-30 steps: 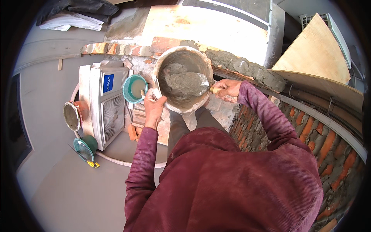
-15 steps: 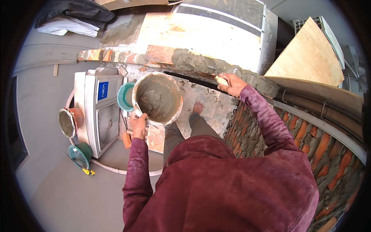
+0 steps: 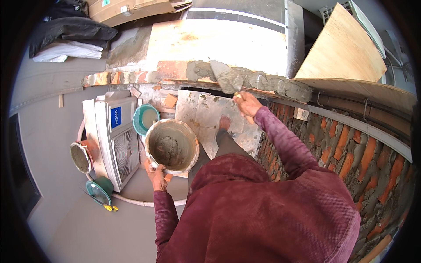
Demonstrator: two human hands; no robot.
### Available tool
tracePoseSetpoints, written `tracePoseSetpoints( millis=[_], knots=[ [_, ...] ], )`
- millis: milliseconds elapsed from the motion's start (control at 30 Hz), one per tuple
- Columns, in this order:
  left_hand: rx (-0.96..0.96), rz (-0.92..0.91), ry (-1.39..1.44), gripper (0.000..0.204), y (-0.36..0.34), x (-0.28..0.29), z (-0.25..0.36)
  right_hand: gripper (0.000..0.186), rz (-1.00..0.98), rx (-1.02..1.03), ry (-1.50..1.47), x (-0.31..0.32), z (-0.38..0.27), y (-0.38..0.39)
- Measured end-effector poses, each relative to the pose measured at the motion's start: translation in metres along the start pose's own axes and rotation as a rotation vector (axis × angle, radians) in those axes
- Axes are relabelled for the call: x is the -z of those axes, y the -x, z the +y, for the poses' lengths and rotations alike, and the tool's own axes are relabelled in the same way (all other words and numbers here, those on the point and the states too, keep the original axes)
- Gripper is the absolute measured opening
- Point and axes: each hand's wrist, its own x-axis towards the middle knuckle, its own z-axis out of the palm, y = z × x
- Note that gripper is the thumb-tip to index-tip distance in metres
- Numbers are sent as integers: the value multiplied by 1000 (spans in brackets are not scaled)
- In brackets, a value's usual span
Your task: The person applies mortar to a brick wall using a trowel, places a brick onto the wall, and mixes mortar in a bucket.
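Observation:
My left hand [image 3: 156, 175] grips the near-left rim of a pale bucket [image 3: 195, 153], whose bottom holds grey wet mortar [image 3: 169, 151]. In front of me my right hand [image 3: 248, 105] is closed round the handle of a trowel [image 3: 226, 76]. The trowel's blade is smeared grey and lies over the top of a low brick wall [image 3: 175, 70]. A ragged band of mortar [image 3: 261, 81] covers the wall top on both sides of the blade. Whether the blade touches that mortar I cannot tell.
Left of the bucket stand a teal bucket [image 3: 142, 118] and a white air-conditioner unit [image 3: 105, 136]. Farther left are an orange bucket [image 3: 91, 149] and a green one [image 3: 103, 186], yellow-handled pliers beside it. A plywood sheet [image 3: 344, 48] leans at right, above a mortar-streaked brick wall [image 3: 342, 153].
The bucket has come down and nearer to me in my left hand. My right hand has moved left and nearer, and the trowel's blade now shows plainly.

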Motion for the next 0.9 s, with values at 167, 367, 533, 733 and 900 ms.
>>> tracePoseSetpoints(
  millis=[167,367,533,733,900],
  knots=[
    [6,-14,17,59,2,-14,9,36,39,-142,-101,-3,33,-7],
    [-132,28,131,23,0,-20,2,35,96,-115,32,12,63,30],
    [21,-63,36,33,10,-35,33,38,151,-106,156,16,82,27],
    [-63,-58,-20,26,10,-35,38,42,124,-153,86,27,75,43],
    [-42,-82,-45,23,13,-48,48,48,163,-29,99,-4,54,14]
  ],
)
